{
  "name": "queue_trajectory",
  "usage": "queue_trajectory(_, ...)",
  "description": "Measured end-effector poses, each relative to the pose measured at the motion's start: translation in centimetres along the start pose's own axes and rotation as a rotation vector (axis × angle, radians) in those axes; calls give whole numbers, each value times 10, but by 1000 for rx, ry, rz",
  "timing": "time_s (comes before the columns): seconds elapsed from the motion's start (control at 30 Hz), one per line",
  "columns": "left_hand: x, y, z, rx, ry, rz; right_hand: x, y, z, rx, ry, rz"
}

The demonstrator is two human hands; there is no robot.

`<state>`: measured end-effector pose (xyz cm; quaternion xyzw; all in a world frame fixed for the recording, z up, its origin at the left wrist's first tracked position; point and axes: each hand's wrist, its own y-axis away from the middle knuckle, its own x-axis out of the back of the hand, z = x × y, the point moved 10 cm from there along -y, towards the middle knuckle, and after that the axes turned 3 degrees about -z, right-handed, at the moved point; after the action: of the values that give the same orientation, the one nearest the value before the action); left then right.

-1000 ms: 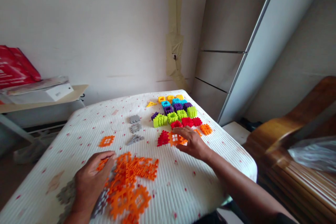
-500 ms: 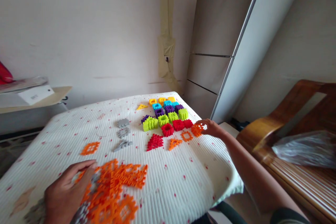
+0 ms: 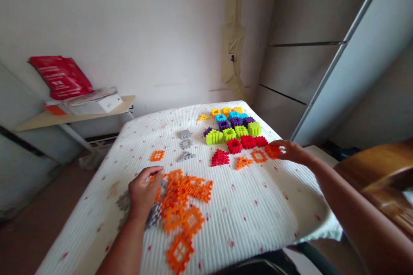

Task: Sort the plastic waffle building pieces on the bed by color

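My left hand (image 3: 143,191) is at the left edge of a pile of orange interlocking toy tiles (image 3: 182,193), its thumb and forefinger curled together. Orange plastic shows in the gap between them, so they close on an orange interlocking tile, mostly hidden by the fingers. Grey toothed tiles (image 3: 154,217) lie partly under this hand. Across the table, my right hand (image 3: 292,152) pinches an orange interlocking tile (image 3: 272,151) at the right end of a row. Beside it lie an orange square frame (image 3: 259,156) and an orange triangle (image 3: 243,163).
Rows of red (image 3: 234,146), lime green (image 3: 229,133), purple, blue and yellow blocks stand toward the far right. Several grey pieces (image 3: 186,144) and an orange window tile (image 3: 157,155) lie left of them. A white quilted cloth (image 3: 245,206) covers the table. A side shelf (image 3: 129,102) holds a box.
The view has turned left, so the table and blocks appear shifted right and more of the side shelf shows. Both hands keep about the same places among the tiles.
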<state>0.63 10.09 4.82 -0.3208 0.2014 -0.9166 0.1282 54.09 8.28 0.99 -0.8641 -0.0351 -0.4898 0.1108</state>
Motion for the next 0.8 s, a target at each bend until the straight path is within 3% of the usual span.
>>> queue_trajectory(0.1, 1, 1, 5, -10, 1, 0, 3, 1, -4, 55, 50, 33)
queue_trajectory(0.17, 0, 1, 10, -33, 2, -21, 13, 4, -19, 113, 116, 98)
queue_trajectory(0.27, -8, 1, 20, -111, -8, -112, 28, 8, -59, 176, 187, 189)
queue_trajectory(0.37, -20, 1, 25, -193, -73, -232, 23, 6, -111, 233, 162, 210)
queue_trajectory(0.47, -26, -2, 16, -190, -184, -293, -11, -1, -169, 333, 97, 143)
queue_trajectory(0.6, -14, -11, -10, -92, -333, -207, -77, -5, -249, 597, 88, 28)
queue_trajectory(0.7, 0, -16, -22, -43, -410, -121, -116, -2, -290, 748, 110, 3)
queue_trajectory(0.8, 4, -18, -28, -7, -477, -107, -139, 3, -316, 851, 134, 16)
